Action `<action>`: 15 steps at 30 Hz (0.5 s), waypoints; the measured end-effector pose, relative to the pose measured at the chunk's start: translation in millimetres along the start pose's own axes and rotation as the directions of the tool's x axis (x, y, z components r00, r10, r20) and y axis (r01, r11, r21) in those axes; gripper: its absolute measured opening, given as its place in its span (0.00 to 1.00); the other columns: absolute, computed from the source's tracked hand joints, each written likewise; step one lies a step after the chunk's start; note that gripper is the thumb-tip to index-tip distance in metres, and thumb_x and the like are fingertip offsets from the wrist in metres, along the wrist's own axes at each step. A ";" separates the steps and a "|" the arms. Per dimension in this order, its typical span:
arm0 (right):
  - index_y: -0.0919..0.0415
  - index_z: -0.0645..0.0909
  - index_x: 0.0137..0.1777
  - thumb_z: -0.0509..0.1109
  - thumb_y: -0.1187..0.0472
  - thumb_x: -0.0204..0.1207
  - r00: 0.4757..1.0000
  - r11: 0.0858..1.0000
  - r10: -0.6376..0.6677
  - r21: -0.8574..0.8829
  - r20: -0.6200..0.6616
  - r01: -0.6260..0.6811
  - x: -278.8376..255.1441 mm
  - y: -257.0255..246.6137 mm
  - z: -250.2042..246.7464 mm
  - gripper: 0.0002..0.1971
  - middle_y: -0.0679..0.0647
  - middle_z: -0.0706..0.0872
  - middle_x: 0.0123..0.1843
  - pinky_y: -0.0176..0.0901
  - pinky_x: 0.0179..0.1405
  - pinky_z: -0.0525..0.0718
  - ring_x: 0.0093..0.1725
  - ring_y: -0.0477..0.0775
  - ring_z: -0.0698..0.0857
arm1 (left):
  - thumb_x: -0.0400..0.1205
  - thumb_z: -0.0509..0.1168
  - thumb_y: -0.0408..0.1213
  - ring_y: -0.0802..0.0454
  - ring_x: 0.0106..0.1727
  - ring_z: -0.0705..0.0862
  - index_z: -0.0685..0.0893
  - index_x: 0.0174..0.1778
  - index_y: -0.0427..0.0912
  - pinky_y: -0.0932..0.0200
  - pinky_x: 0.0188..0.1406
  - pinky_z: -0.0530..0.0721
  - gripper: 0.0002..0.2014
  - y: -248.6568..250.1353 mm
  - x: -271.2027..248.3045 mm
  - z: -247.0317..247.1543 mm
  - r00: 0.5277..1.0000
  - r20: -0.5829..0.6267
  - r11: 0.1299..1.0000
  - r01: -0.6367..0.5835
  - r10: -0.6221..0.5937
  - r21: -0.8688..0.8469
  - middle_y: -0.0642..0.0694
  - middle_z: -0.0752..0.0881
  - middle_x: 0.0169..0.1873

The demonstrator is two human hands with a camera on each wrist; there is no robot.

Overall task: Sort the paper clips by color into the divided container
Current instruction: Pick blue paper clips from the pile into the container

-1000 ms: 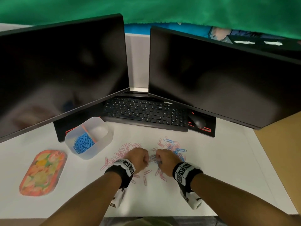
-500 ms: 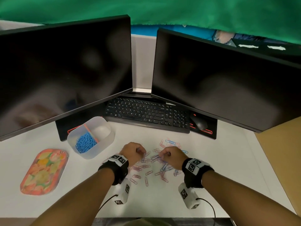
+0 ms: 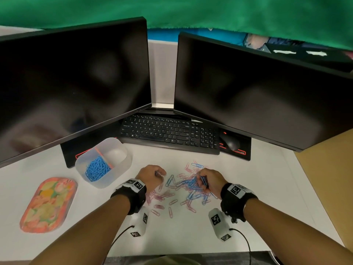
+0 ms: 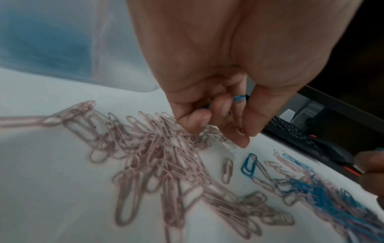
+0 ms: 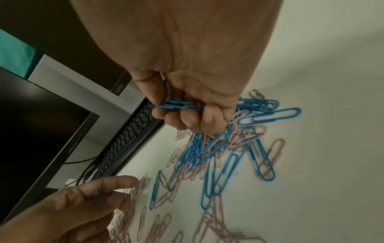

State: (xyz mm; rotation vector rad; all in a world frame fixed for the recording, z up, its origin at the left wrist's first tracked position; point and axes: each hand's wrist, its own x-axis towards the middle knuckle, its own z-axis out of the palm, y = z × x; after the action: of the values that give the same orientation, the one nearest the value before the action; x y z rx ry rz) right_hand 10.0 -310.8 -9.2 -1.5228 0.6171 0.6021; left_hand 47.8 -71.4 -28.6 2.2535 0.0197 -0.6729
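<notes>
Blue clips (image 3: 97,169) fill the divided container's (image 3: 114,181) near-left compartment; both hands, left hand (image 3: 150,176) and right hand (image 3: 211,181), pinch more blue clips, while pink clips (image 3: 162,196) lie unsorted.

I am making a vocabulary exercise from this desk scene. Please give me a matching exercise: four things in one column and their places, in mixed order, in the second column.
Things:
1. divided container
2. mouse
3. flowered tray
4. right hand

Places:
A. over the mixed clip pile
B. far left of the desk
C. right of the keyboard
D. under the left monitor's edge

Pairs: 1-D, 2-C, 3-B, 4-A
</notes>
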 end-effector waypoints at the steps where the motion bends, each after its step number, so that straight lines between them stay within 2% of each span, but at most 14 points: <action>1: 0.63 0.77 0.37 0.56 0.65 0.77 1.000 1.000 0.004 0.010 0.000 -0.004 -0.2 -0.1 -0.2 0.10 0.56 0.76 0.26 0.39 0.21 0.64 0.23 0.51 0.70 | 0.79 0.63 0.31 0.54 0.48 0.84 0.88 0.50 0.52 0.68 0.46 0.79 0.13 0.7 -0.2 -1.7 1.000 -0.026 0.998 0.001 0.001 0.058 0.52 0.86 0.49; 5: 0.62 0.75 0.36 0.58 0.60 0.79 1.000 0.998 0.027 0.052 0.015 -0.028 -1.0 -2.0 -0.9 0.11 0.55 0.76 0.25 0.38 0.21 0.64 0.22 0.51 0.70 | 0.79 0.64 0.35 0.48 0.53 0.83 0.83 0.59 0.48 0.57 0.57 0.83 0.14 3.3 -0.8 -3.4 0.994 -0.096 0.944 -0.013 0.047 0.330 0.47 0.80 0.57; 7: 0.61 0.74 0.37 0.59 0.57 0.82 0.999 0.998 0.034 0.053 0.030 -0.035 -1.9 -3.3 -1.5 0.13 0.54 0.76 0.25 0.39 0.22 0.65 0.22 0.51 0.70 | 0.78 0.65 0.39 0.47 0.53 0.84 0.82 0.60 0.49 0.53 0.57 0.84 0.14 6.8 -1.4 2.0 0.993 -0.068 0.925 -0.063 0.095 0.374 0.47 0.78 0.57; 10: 0.62 0.77 0.39 0.60 0.59 0.83 0.999 0.999 0.025 0.034 0.026 -0.026 -6.0 -4.8 -4.3 0.12 0.54 0.76 0.26 0.41 0.27 0.71 0.25 0.52 0.73 | 0.80 0.64 0.45 0.46 0.55 0.83 0.82 0.60 0.49 0.53 0.55 0.84 0.14 15.6 -1.5 14.6 0.990 0.006 0.884 -0.127 0.140 0.450 0.47 0.79 0.57; 13: 0.64 0.81 0.42 0.61 0.63 0.82 0.999 0.998 0.029 0.056 0.024 -0.030 -10.2 -5.0 -7.8 0.10 0.56 0.78 0.28 0.43 0.31 0.79 0.26 0.54 0.77 | 0.82 0.61 0.45 0.44 0.56 0.83 0.81 0.59 0.45 0.51 0.55 0.84 0.13 24.5 -0.2 24.8 0.991 0.053 0.826 -0.135 0.127 0.547 0.45 0.79 0.58; 15: 0.65 0.82 0.45 0.62 0.64 0.82 0.999 0.997 0.047 0.057 0.013 -0.048 -12.0 -3.6 -11.4 0.09 0.56 0.79 0.29 0.43 0.30 0.80 0.27 0.54 0.78 | 0.83 0.60 0.43 0.44 0.57 0.83 0.80 0.61 0.43 0.49 0.57 0.84 0.14 26.7 2.0 28.2 0.994 0.064 0.807 -0.114 0.094 0.579 0.45 0.79 0.59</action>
State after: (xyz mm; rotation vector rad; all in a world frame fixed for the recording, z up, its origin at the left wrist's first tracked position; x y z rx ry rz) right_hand 4.0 -321.8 2.3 -1.4528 0.6580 0.6245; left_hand 42.2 -109.9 -27.4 2.8049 -0.3755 -0.7251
